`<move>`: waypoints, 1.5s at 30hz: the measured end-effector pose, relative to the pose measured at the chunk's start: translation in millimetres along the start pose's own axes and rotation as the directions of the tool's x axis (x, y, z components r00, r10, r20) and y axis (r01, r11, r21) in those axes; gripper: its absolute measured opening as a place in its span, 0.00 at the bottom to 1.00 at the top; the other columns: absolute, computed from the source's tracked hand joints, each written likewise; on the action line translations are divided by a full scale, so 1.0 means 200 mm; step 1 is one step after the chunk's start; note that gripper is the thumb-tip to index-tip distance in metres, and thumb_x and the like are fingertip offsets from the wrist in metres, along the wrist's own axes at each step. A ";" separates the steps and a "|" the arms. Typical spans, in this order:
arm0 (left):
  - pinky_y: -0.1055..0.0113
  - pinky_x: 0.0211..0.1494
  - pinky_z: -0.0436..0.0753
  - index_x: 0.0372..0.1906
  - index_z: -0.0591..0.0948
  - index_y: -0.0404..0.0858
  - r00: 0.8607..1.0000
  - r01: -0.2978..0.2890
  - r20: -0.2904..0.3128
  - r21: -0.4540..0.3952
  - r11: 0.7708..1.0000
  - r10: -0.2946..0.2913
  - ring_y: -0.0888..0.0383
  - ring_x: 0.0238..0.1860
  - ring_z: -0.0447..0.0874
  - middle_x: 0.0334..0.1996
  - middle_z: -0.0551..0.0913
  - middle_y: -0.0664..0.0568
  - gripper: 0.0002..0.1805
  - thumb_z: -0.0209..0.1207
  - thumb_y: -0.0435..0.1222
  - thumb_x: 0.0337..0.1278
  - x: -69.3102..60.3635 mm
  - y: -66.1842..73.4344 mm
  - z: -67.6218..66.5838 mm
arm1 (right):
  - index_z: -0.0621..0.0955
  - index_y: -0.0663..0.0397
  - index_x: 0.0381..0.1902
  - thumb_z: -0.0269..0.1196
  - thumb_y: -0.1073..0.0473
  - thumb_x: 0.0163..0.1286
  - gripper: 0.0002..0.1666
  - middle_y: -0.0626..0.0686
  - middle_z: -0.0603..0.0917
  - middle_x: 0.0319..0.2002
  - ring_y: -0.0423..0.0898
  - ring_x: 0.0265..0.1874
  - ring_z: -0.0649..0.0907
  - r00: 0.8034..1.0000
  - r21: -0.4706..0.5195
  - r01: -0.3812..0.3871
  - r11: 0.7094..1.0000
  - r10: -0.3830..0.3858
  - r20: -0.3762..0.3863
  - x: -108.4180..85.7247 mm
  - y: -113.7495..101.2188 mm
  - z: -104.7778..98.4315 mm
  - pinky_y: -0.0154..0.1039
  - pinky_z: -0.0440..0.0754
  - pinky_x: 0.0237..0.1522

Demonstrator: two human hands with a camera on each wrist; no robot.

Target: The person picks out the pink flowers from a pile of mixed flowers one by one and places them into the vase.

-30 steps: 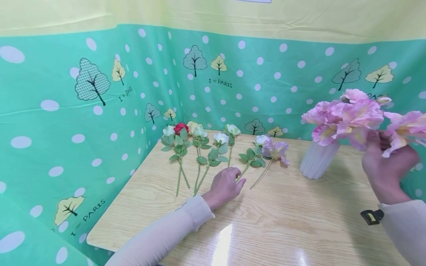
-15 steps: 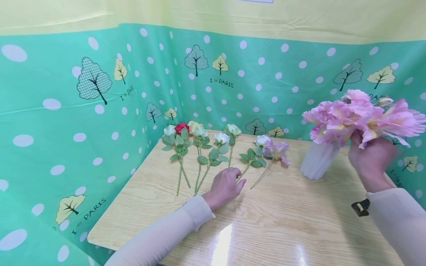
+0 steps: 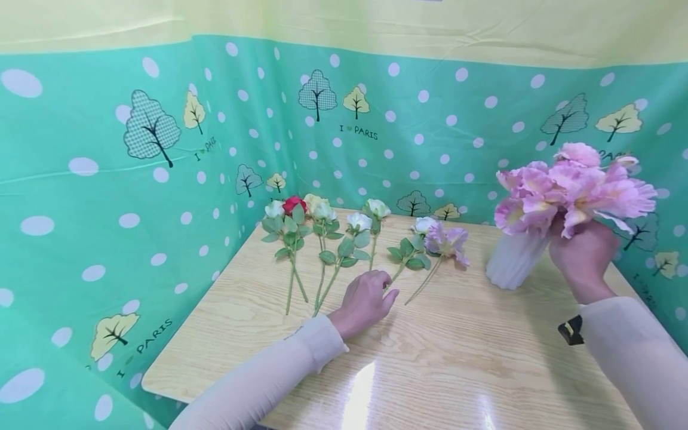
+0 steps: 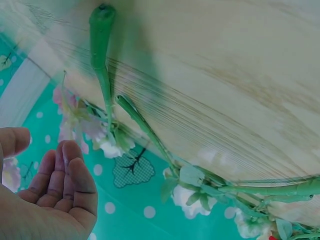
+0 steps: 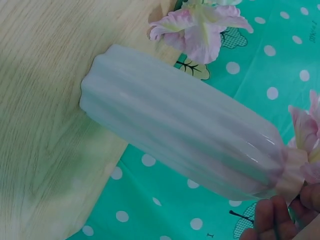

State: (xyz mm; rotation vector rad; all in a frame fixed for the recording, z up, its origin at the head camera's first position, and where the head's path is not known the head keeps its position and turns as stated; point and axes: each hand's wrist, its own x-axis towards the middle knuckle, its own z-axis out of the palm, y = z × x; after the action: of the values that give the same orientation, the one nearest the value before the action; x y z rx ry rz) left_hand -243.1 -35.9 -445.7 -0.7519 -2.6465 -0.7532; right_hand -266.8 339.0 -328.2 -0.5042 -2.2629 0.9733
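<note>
My right hand (image 3: 583, 248) is at the mouth of a white ribbed vase (image 3: 513, 260), under a cluster of pink ruffled artificial flowers (image 3: 570, 185). Its fingers (image 5: 272, 220) are curled at the vase rim in the right wrist view and seem to pinch a pink flower's stem, which the petals and hand mostly hide. The vase (image 5: 185, 125) stands on the table. My left hand (image 3: 362, 301) is low over the table beside the stem of a white rose (image 3: 424, 225). In the left wrist view that hand (image 4: 60, 195) has loosely bent fingers and nothing in its grasp.
Several white roses (image 3: 359, 222), a red rose (image 3: 294, 205) and a pale yellow one lie at the back left of the wooden table (image 3: 430, 358). One pink flower (image 3: 446, 242) lies left of the vase. A green dotted curtain (image 3: 419, 119) stands behind and beside the table.
My right hand has moved left to the vase mouth, bringing its pink flower in among the others there. My left hand has stayed in place.
</note>
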 end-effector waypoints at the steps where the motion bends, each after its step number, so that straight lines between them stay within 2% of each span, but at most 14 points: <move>1: 0.71 0.34 0.80 0.44 0.84 0.34 1.000 0.000 0.001 0.000 1.000 0.000 0.58 0.34 0.83 0.36 0.87 0.47 0.14 0.67 0.41 0.66 0.00 0.00 0.00 | 0.72 0.37 0.73 0.56 0.57 0.71 0.33 0.46 0.81 0.56 0.38 0.41 0.72 1.000 -0.009 0.001 1.000 -0.001 0.011 -0.01 0.00 0.00 0.29 0.68 0.44; 3: 0.71 0.35 0.80 0.44 0.84 0.34 1.000 -0.005 0.000 0.002 1.000 0.005 0.58 0.34 0.83 0.36 0.87 0.47 0.14 0.67 0.41 0.66 0.00 0.00 0.01 | 0.77 0.47 0.68 0.57 0.55 0.71 0.27 0.48 0.84 0.46 0.37 0.34 0.74 0.999 -0.069 0.044 0.997 -0.044 -0.005 -0.03 0.01 0.00 0.27 0.70 0.38; 5: 0.72 0.35 0.81 0.43 0.85 0.34 1.000 -0.007 -0.001 0.002 1.000 0.007 0.59 0.34 0.83 0.36 0.87 0.48 0.13 0.67 0.41 0.66 0.00 0.00 0.01 | 0.82 0.54 0.59 0.58 0.53 0.72 0.21 0.41 0.83 0.33 0.34 0.27 0.74 0.997 -0.065 0.075 0.995 -0.076 -0.018 -0.05 0.03 0.00 0.26 0.69 0.30; 9: 0.71 0.35 0.81 0.42 0.84 0.33 1.000 -0.010 -0.003 0.000 1.000 0.010 0.58 0.34 0.83 0.36 0.87 0.49 0.13 0.67 0.41 0.66 0.00 0.00 0.01 | 0.84 0.59 0.48 0.59 0.55 0.71 0.16 0.24 0.72 0.21 0.26 0.21 0.72 0.990 0.032 0.116 0.993 -0.114 -0.079 -0.10 0.07 0.01 0.21 0.69 0.25; 14: 0.71 0.35 0.81 0.42 0.85 0.33 1.000 -0.009 -0.005 -0.001 1.000 0.009 0.58 0.34 0.83 0.36 0.87 0.48 0.13 0.67 0.41 0.66 0.01 0.01 0.01 | 0.80 0.55 0.57 0.63 0.50 0.71 0.21 0.26 0.73 0.29 0.22 0.27 0.74 0.999 0.088 0.006 0.996 -0.002 -0.044 -0.19 0.10 0.03 0.18 0.72 0.29; 17: 0.70 0.35 0.81 0.43 0.85 0.33 1.000 -0.012 -0.002 -0.004 1.000 0.012 0.57 0.35 0.84 0.37 0.87 0.48 0.13 0.67 0.41 0.66 0.01 0.02 0.01 | 0.76 0.52 0.63 0.65 0.46 0.71 0.28 0.33 0.78 0.35 0.24 0.29 0.75 0.995 0.101 -0.102 0.990 0.100 0.021 -0.28 0.13 0.05 0.20 0.75 0.27; 19: 0.70 0.36 0.81 0.43 0.85 0.34 1.000 -0.017 0.001 -0.002 1.000 0.017 0.58 0.35 0.84 0.37 0.87 0.48 0.13 0.67 0.41 0.66 0.01 0.02 0.02 | 0.75 0.52 0.65 0.65 0.45 0.71 0.30 0.41 0.82 0.39 0.24 0.29 0.75 0.992 0.080 -0.117 0.990 0.112 0.054 -0.34 0.14 0.07 0.21 0.75 0.26; 23: 0.69 0.39 0.83 0.44 0.85 0.34 1.000 -0.022 0.008 0.023 0.999 0.022 0.57 0.37 0.85 0.39 0.87 0.49 0.14 0.67 0.42 0.66 0.01 0.03 0.02 | 0.80 0.58 0.61 0.64 0.46 0.72 0.28 0.58 0.87 0.47 0.22 0.28 0.74 0.993 0.023 -0.013 1.000 0.010 0.116 -0.44 0.16 0.10 0.21 0.74 0.27; 26: 0.66 0.42 0.84 0.45 0.85 0.34 1.000 -0.023 0.016 0.036 0.999 0.022 0.56 0.39 0.86 0.39 0.87 0.49 0.15 0.67 0.43 0.66 0.02 0.03 0.03 | 0.84 0.61 0.55 0.64 0.47 0.74 0.25 0.63 0.88 0.47 0.26 0.29 0.76 0.980 -0.027 0.106 0.994 -0.100 0.173 -0.50 0.17 0.11 0.24 0.73 0.28; 28: 0.65 0.44 0.84 0.46 0.85 0.34 1.000 -0.024 0.021 0.043 0.999 0.023 0.55 0.40 0.86 0.40 0.88 0.49 0.15 0.66 0.43 0.66 0.02 0.03 0.03 | 0.85 0.61 0.54 0.63 0.46 0.74 0.24 0.64 0.88 0.46 0.34 0.31 0.81 0.966 -0.055 0.172 0.984 -0.157 0.207 -0.53 0.16 0.11 0.28 0.74 0.30; 32: 0.63 0.46 0.84 0.47 0.85 0.35 0.999 -0.022 0.039 0.049 0.999 0.020 0.53 0.41 0.87 0.40 0.88 0.49 0.16 0.66 0.44 0.67 0.03 0.05 0.04 | 0.84 0.62 0.56 0.63 0.43 0.75 0.28 0.69 0.86 0.49 0.58 0.38 0.87 0.929 -0.085 0.271 0.959 -0.237 0.284 -0.58 0.16 0.11 0.47 0.82 0.34; 35: 0.63 0.46 0.84 0.47 0.85 0.34 0.998 -0.022 0.054 0.055 0.998 0.019 0.53 0.42 0.87 0.40 0.88 0.48 0.16 0.66 0.44 0.66 0.04 0.05 0.04 | 0.84 0.64 0.56 0.63 0.43 0.75 0.29 0.71 0.84 0.51 0.66 0.42 0.86 0.903 -0.094 0.331 0.939 -0.286 0.320 -0.61 0.17 0.10 0.59 0.82 0.36; 38: 0.64 0.47 0.84 0.48 0.85 0.35 0.997 -0.016 0.073 0.067 0.998 0.011 0.53 0.43 0.87 0.41 0.88 0.48 0.17 0.66 0.45 0.66 0.05 0.06 0.04 | 0.83 0.63 0.57 0.63 0.43 0.74 0.29 0.72 0.83 0.53 0.67 0.42 0.85 0.882 -0.110 0.371 0.922 -0.313 0.352 -0.64 0.18 0.10 0.62 0.83 0.34; 45: 0.62 0.50 0.84 0.50 0.85 0.35 0.993 -0.009 0.121 0.105 0.994 -0.004 0.51 0.46 0.86 0.43 0.88 0.48 0.19 0.66 0.46 0.67 0.10 0.10 0.03 | 0.82 0.60 0.60 0.64 0.40 0.73 0.31 0.73 0.83 0.53 0.66 0.39 0.86 0.851 -0.147 0.409 0.901 -0.318 0.417 -0.70 0.20 0.09 0.58 0.83 0.29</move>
State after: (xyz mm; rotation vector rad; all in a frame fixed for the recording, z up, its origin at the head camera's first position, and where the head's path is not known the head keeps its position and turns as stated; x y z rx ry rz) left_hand -249.6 -10.0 -435.4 -0.7952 -2.7679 -0.5791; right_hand -171.9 278.3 -421.1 0.0480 -2.7108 0.6553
